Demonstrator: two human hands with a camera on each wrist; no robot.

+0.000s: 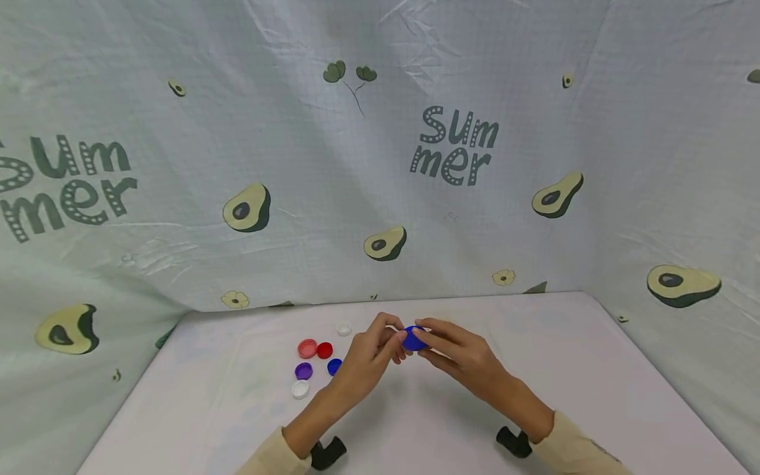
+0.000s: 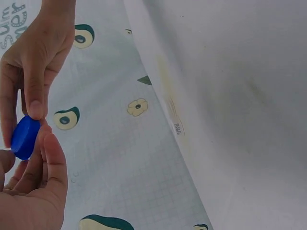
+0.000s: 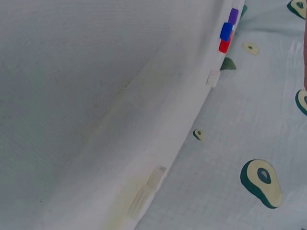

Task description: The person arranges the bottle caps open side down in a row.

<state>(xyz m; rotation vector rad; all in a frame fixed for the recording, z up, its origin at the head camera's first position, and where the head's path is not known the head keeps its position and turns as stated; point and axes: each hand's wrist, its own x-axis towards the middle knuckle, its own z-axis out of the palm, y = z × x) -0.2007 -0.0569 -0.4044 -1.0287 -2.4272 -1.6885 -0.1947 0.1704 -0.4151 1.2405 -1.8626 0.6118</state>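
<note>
A round blue plastic cap (image 1: 414, 338) is held up above the white table between both hands. My left hand (image 1: 369, 353) pinches its left edge with thumb and fingers, while my right hand (image 1: 466, 353) grips it from the right. Close up in the left wrist view, the blue cap (image 2: 25, 137) is tilted, its smooth side wall showing. There the right hand (image 2: 38, 67) comes from above and the left hand (image 2: 38, 187) from below. Only a sliver of skin shows at the right edge of the right wrist view.
Left of the hands lie several caps: a pink one (image 1: 307, 348), a red one (image 1: 324, 350), a purple one (image 1: 303, 371), a blue one (image 1: 334, 367) and a white one (image 1: 300, 389). A pale cap (image 1: 344, 328) lies farther back. An avocado-print curtain (image 1: 320, 264) borders the table (image 1: 594, 369).
</note>
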